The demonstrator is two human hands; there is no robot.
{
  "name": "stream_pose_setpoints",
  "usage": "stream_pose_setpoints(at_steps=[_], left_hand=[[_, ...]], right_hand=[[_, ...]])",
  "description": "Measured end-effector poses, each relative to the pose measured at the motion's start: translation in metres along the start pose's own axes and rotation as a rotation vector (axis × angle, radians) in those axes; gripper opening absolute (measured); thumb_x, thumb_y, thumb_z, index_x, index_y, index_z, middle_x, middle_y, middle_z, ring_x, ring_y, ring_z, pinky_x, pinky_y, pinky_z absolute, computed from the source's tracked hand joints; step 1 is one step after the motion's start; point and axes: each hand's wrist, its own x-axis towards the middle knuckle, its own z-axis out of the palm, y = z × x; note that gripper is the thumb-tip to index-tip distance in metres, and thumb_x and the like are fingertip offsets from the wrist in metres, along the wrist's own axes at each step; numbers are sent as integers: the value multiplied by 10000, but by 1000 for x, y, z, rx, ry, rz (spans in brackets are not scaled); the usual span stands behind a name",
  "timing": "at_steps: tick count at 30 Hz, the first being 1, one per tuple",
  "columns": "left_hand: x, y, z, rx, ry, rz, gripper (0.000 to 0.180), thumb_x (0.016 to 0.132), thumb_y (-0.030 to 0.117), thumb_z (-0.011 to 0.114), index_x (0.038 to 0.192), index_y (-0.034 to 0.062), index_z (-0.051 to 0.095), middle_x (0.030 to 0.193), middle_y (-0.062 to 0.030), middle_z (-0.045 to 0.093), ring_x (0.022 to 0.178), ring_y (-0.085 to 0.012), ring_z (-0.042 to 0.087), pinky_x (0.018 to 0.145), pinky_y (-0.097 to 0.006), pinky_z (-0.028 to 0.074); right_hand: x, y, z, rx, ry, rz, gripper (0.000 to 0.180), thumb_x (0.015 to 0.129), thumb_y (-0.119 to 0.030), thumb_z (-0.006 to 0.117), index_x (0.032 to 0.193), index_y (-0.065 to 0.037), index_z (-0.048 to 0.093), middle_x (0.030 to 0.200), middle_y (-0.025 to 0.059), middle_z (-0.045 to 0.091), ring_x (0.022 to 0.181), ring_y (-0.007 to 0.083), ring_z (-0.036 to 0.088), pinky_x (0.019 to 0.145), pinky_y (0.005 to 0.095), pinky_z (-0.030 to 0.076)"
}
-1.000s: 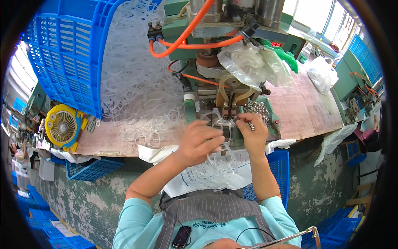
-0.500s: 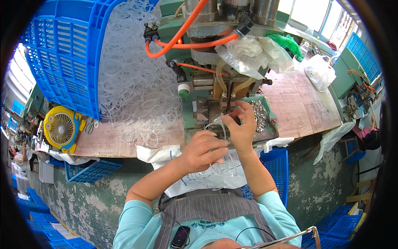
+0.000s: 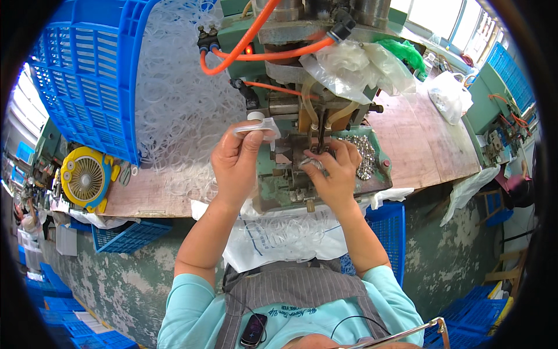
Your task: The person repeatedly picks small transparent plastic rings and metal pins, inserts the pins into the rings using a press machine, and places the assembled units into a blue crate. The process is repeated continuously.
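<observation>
While the left hand [image 3: 234, 168] pinches a clear plastic piece [image 3: 267, 129] up at the left of the press [image 3: 290, 35], the right hand [image 3: 336, 174] is down by the tooling, fingers drawn together on a small shiny piece [image 3: 312, 163], details too tiny to read. Just right, metal bits [image 3: 365, 156] heap in a green tray [image 3: 381, 152]

A workshop is indicated by a green press [image 3: 285, 107] mounted at twelve o'clock, clear plastic loops [image 3: 186, 104] heaped at ten, and blue crates [image 3: 38, 291] stacked at eight
</observation>
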Motion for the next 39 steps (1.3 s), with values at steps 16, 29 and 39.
stream_pose_setpoints(at_steps=[16, 29, 39], left_hand=[[-2, 9, 0, 260, 10, 62, 151, 971, 134, 569, 992, 7, 646, 906, -72, 705, 850, -121, 657, 745, -249, 505], [-2, 16, -4, 348, -30, 178, 129, 958, 125, 582, 964, 17, 652, 889, -56, 707, 806, -117, 655, 723, -253, 502], [-1, 7, -2, 198, 5, 137, 137, 962, 117, 576, 985, 1, 646, 907, -75, 701, 812, -128, 655, 740, -254, 504]], right_hand=[[-17, -14, 19, 52, 108, -23, 206, 600, -144, 785, 790, -163, 707, 902, 14, 600, 994, 262, 546, 879, 394, 331], [-20, 0, -12, 440, 233, 260, 97, 762, 19, 696, 820, -50, 661, 867, 46, 654, 816, 201, 595, 744, 297, 448], [-12, 25, -8, 505, 263, 607, 108, 856, -26, 687, 961, -9, 700, 796, 25, 676, 709, 75, 566, 676, 213, 453]])
